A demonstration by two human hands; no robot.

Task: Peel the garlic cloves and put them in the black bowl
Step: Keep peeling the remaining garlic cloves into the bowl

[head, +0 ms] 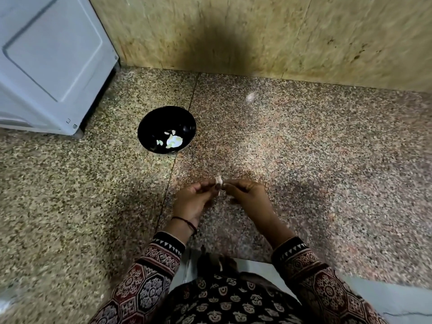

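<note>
A: Where are the hands?
B: Left hand [194,202] and right hand [247,195] meet in front, fingertips close together, both pinching one garlic clove [218,182]. Both forearms angle inward toward each other.

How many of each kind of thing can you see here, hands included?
Black bowl: 1
Hands: 2, left hand and right hand
Garlic clove pinched between them: 1
White appliance: 1
Pale scrap on the counter: 1
Peeled cloves in the bowl: clumped, uncountable
Total: 6, besides those
</note>
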